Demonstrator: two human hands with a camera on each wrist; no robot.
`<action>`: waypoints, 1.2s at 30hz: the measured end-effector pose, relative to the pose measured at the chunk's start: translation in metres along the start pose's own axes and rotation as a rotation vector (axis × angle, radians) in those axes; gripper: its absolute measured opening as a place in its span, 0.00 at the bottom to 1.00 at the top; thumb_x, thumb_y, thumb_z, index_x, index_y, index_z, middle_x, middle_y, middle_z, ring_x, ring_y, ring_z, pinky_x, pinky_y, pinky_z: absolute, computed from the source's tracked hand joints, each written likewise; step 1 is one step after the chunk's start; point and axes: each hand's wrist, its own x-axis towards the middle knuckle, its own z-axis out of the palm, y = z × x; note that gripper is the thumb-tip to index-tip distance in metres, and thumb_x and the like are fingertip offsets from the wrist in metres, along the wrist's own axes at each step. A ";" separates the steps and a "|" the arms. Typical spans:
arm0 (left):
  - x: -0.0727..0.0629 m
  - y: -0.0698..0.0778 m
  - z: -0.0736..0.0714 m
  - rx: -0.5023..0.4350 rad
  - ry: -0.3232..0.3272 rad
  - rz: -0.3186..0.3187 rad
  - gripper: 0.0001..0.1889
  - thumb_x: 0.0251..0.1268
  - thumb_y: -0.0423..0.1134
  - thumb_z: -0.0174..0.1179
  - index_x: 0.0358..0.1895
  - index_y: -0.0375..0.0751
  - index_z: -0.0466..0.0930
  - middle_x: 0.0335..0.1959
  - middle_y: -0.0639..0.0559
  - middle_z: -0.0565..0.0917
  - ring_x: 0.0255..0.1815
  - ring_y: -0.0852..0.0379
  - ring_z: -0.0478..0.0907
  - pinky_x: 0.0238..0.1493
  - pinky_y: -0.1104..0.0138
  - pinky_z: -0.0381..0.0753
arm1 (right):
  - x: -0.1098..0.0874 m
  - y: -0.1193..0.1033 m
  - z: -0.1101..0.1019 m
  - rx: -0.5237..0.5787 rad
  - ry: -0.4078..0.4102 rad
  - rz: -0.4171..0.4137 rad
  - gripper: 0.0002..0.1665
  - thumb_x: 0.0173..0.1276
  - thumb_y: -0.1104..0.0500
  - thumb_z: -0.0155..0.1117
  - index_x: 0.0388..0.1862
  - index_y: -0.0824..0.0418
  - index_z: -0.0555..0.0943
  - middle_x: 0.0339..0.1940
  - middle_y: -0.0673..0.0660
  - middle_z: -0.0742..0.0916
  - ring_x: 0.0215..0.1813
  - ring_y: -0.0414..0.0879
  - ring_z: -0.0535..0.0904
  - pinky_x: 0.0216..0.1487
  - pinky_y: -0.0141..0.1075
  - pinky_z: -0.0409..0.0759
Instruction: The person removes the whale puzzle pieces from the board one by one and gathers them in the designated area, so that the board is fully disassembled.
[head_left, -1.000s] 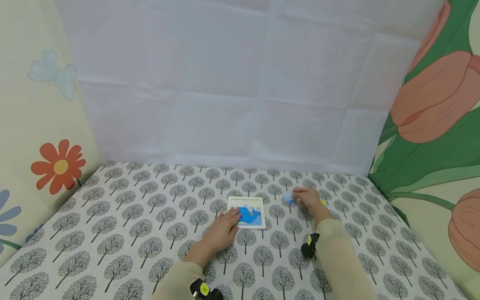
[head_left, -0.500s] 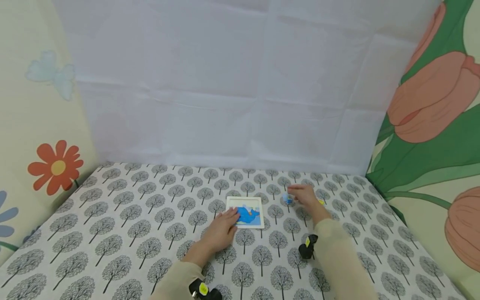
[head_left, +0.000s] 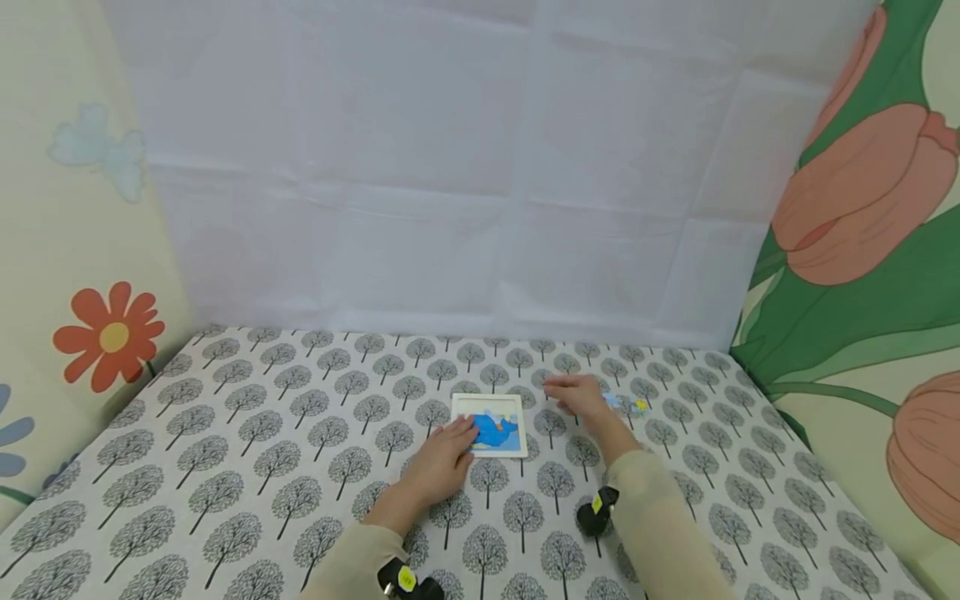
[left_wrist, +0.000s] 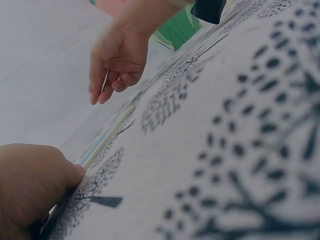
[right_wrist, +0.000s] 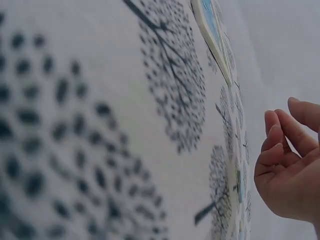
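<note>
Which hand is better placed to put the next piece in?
Right, probably: the right hand pinches a thin piece beside the white frame, with loose pieces farther right. The left hand rests on the frame's left side, seemingly steadying it.

framed picture (head_left: 497,431) partly under left hand (head_left: 441,461), pinched piece (left_wrist: 105,80) indistinct

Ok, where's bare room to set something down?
Left: white tree-print cloth between left grip and cream flower-painted wall. Back: strip between white-framed blue-whale puzzle and white sheet backdrop. Right: between flat blue and yellow pieces and tulip-painted wall. Crowded: puzzle with left grip on it, then right grip and pieces.
</note>
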 end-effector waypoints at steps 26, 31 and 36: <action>0.001 0.008 0.000 -0.036 0.006 0.039 0.22 0.57 0.32 0.52 0.56 0.28 0.66 0.58 0.40 0.66 0.60 0.46 0.58 0.60 0.53 0.51 | -0.018 0.002 0.037 -0.019 -0.114 -0.020 0.14 0.59 0.59 0.59 0.43 0.64 0.79 0.33 0.53 0.80 0.28 0.43 0.72 0.24 0.31 0.71; 0.002 0.011 0.001 -0.031 -0.020 0.056 0.22 0.58 0.32 0.50 0.57 0.30 0.65 0.59 0.41 0.65 0.61 0.47 0.56 0.60 0.53 0.51 | -0.019 0.003 0.039 -0.075 -0.090 -0.039 0.14 0.58 0.59 0.60 0.42 0.63 0.79 0.30 0.53 0.80 0.27 0.43 0.71 0.23 0.31 0.70; 0.002 0.014 0.002 -0.029 -0.052 0.065 0.22 0.58 0.32 0.49 0.58 0.31 0.64 0.60 0.41 0.63 0.62 0.46 0.54 0.60 0.53 0.50 | -0.020 0.006 0.040 -0.121 -0.066 -0.050 0.13 0.56 0.58 0.61 0.41 0.62 0.80 0.33 0.53 0.81 0.30 0.43 0.72 0.28 0.32 0.72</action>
